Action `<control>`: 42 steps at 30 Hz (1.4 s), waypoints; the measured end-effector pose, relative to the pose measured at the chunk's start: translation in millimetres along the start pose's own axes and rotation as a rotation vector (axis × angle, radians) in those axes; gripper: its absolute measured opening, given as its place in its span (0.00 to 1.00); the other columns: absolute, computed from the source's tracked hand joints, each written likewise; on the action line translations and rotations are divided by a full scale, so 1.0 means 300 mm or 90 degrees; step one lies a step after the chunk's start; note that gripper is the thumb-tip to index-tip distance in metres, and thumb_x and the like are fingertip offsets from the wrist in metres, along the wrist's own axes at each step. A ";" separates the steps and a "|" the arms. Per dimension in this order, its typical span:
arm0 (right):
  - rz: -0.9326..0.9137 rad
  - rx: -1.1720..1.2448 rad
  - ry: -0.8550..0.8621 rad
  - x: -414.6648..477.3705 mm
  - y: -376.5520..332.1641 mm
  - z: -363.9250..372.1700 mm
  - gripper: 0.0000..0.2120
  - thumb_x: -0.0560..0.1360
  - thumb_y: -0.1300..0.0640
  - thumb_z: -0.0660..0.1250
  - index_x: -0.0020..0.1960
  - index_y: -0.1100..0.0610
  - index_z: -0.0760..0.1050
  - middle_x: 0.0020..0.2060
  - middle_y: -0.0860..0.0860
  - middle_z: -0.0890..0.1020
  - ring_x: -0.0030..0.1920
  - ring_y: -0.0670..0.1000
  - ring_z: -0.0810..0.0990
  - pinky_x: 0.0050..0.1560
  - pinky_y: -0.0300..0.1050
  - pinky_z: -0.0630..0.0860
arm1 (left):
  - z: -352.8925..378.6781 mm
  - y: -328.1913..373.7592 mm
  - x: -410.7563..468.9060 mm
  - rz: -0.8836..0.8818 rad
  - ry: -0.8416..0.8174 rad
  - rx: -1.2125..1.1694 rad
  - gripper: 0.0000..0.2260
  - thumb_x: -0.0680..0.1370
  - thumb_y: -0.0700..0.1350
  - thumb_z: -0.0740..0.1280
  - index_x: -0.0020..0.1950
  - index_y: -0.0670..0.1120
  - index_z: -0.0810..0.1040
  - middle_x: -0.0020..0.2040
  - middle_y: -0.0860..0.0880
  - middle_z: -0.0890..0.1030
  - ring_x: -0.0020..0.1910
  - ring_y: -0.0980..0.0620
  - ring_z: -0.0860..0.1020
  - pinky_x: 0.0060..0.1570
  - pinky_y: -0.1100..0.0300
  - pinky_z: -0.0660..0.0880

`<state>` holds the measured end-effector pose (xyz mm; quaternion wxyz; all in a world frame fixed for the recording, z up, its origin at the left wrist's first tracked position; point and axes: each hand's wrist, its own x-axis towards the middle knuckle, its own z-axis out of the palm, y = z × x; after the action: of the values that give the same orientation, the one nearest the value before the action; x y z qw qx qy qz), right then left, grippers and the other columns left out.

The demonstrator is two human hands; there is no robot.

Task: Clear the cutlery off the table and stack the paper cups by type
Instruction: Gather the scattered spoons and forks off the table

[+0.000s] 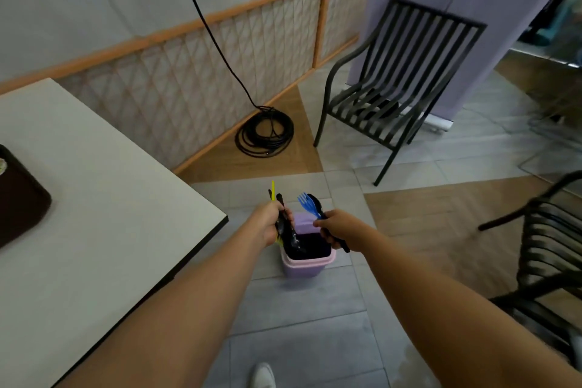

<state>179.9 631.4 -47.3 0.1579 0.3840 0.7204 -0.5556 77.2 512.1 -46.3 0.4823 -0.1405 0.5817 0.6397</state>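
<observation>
The left hand [270,221] gripped black and yellow cutlery [287,231], and the right hand [336,227] clasped a blue fork [306,202] and black spoon [315,203], both above the bin [299,269]. Releasing low over its mouth seemed safest.

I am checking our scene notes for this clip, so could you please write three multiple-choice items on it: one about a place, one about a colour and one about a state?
1. Where does the bin stand?
A. on the table
B. on the floor, beneath the hands
C. on a chair

2. What colour is the fork in the right hand?
A. red
B. green
C. blue

3. What is the left hand doing?
A. gripping a bundle of cutlery
B. lying flat on the table
C. hanging empty

Answers:
1 B, it sits on the tiles below both hands.
2 C, blue tines stick up above the fingers.
3 A, its fingers curl round black and yellow pieces.
</observation>
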 end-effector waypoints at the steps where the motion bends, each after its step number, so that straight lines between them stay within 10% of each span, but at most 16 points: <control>1: 0.006 0.014 0.000 0.025 0.012 -0.014 0.05 0.79 0.64 0.57 0.45 0.61 0.70 0.29 0.54 0.68 0.26 0.49 0.63 0.22 0.38 0.60 | 0.010 -0.004 0.031 -0.007 -0.002 0.005 0.16 0.79 0.36 0.48 0.33 0.40 0.66 0.17 0.47 0.71 0.14 0.53 0.70 0.31 0.60 0.66; 14: 0.132 0.022 -0.124 0.327 0.205 -0.186 0.13 0.81 0.58 0.51 0.40 0.57 0.69 0.29 0.52 0.67 0.26 0.48 0.62 0.23 0.37 0.59 | 0.143 -0.205 0.360 -0.119 0.072 -0.053 0.14 0.82 0.36 0.50 0.38 0.39 0.68 0.18 0.47 0.74 0.15 0.55 0.73 0.28 0.61 0.71; 20: 0.220 0.013 -0.186 0.471 0.389 -0.205 0.09 0.80 0.61 0.52 0.44 0.60 0.68 0.29 0.53 0.68 0.26 0.47 0.62 0.22 0.35 0.59 | 0.165 -0.378 0.549 -0.174 0.131 -0.122 0.12 0.82 0.34 0.52 0.40 0.37 0.68 0.34 0.43 0.72 0.19 0.52 0.75 0.23 0.60 0.75; 27: 0.313 0.026 -0.179 0.697 0.578 -0.125 0.10 0.80 0.62 0.53 0.43 0.61 0.70 0.29 0.54 0.68 0.27 0.48 0.62 0.24 0.37 0.60 | 0.133 -0.537 0.792 -0.241 0.104 -0.048 0.14 0.82 0.35 0.50 0.40 0.35 0.71 0.21 0.44 0.76 0.18 0.51 0.76 0.18 0.64 0.72; 42: 0.399 0.200 -0.147 1.156 0.811 0.031 0.09 0.79 0.64 0.56 0.40 0.60 0.69 0.34 0.54 0.71 0.30 0.48 0.66 0.21 0.33 0.64 | 0.016 -0.738 1.307 -0.242 0.148 -0.079 0.12 0.82 0.36 0.50 0.41 0.37 0.68 0.33 0.43 0.72 0.16 0.51 0.76 0.15 0.64 0.71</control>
<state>128.0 775.1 -442.6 0.3402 0.5403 0.4509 -0.6237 57.6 662.9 -470.2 0.5142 -0.3498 0.5559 0.5515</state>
